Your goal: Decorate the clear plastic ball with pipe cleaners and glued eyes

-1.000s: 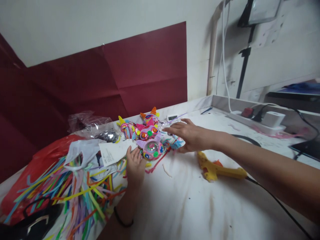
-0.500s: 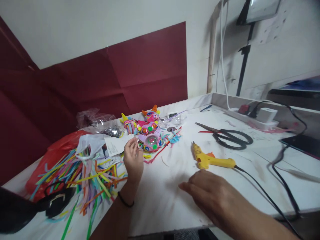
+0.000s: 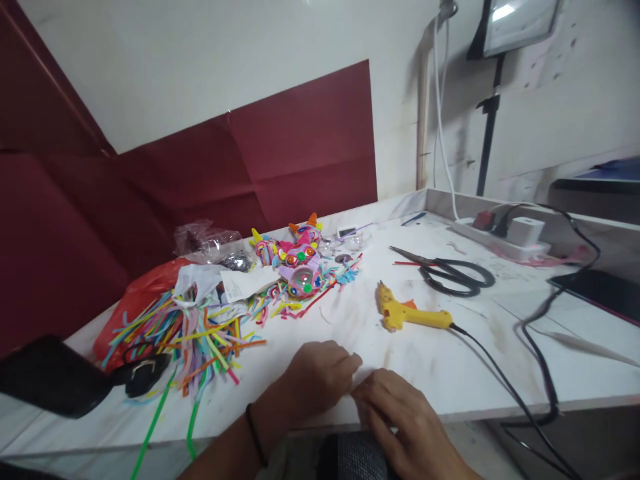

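White table: we see it run beneath everything, its front edge point(image 3: 480, 412) near our hands.
Maroon sheet: we have it on the wall behind the table.
Fuzzy strips point(image 3: 210, 347): we see these many-coloured lengths heaped on our left, partly over a red bag point(image 3: 145, 287).
Right hand point(image 3: 400, 413): we bend its fingers toward the other hand at the front edge; whether they grasp anything, we cannot tell.
Left hand point(image 3: 320, 373): we curl its fingers inward, just beside the right; what they might clasp is hidden.
Scissors point(image 3: 429, 267): we see them beyond the glue gun, blades pointing left.
Glue gun point(image 3: 417, 317): ours is yellow, lying on the table beyond our right hand.
Domed figure point(image 3: 304, 281): we see it beside the strips.
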Available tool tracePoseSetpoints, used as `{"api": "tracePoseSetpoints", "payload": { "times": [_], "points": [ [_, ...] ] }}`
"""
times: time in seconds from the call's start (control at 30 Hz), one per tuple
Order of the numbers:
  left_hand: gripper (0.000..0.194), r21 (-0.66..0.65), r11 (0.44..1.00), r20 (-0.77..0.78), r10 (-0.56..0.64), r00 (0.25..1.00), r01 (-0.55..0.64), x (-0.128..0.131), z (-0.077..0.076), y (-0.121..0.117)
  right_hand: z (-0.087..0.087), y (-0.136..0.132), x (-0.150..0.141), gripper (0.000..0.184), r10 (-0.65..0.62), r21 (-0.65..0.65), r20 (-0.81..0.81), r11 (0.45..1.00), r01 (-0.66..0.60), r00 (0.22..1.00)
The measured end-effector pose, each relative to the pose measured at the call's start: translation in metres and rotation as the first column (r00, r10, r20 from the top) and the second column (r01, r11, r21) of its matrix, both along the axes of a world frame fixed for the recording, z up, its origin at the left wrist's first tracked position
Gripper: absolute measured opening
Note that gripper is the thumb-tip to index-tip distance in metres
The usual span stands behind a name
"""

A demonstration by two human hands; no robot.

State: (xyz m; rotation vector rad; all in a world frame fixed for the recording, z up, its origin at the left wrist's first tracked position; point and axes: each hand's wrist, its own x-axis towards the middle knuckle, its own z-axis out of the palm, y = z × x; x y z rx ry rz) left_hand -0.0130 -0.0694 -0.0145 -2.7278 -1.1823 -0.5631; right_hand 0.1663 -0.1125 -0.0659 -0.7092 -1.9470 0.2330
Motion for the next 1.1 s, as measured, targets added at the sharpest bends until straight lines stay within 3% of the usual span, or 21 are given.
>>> {"api": "tracePoseSetpoints", "payload": {
  "times": [0.1,0.27,0.4,0.57,0.77,1.1],
  "points": [
    [0.024,0.051,0.994,-0.125,0.100,0.987,-0.094,0.006,0.005,0.008,-0.001,0.000,0.000,0.020,-0.032,0.036,-0.009,0.999,0.032,0.999],
    [0.042,0.141,0.945,-0.208,0.319,0.925,-0.294,0.009,0.019,0.052,-0.004,0.000,0.000,0.021,-0.060,0.051,-0.031,0.997,0.061,0.998],
    [0.048,0.154,0.923,-0.265,0.381,0.886,-0.352,0.014,0.016,0.079,-0.007,0.003,0.001,0.023,-0.058,0.071,-0.058,0.996,0.062,0.997],
    [0.043,0.172,0.900,-0.316,0.435,0.843,-0.400,0.020,0.008,0.095,-0.021,0.009,-0.003,0.024,-0.057,0.082,-0.112,0.994,0.067,0.992],
    [0.027,0.220,0.902,-0.396,0.431,0.811,-0.372,0.016,0.009,0.097,-0.036,0.013,-0.006,0.024,-0.050,0.084,-0.129,0.995,0.061,0.990],
    [0.017,0.338,0.920,-0.430,0.339,0.837,-0.199,0.006,0.007,0.066,-0.026,0.013,-0.002,0.023,-0.061,0.110,-0.116,0.991,0.074,0.991]
  ]
}}
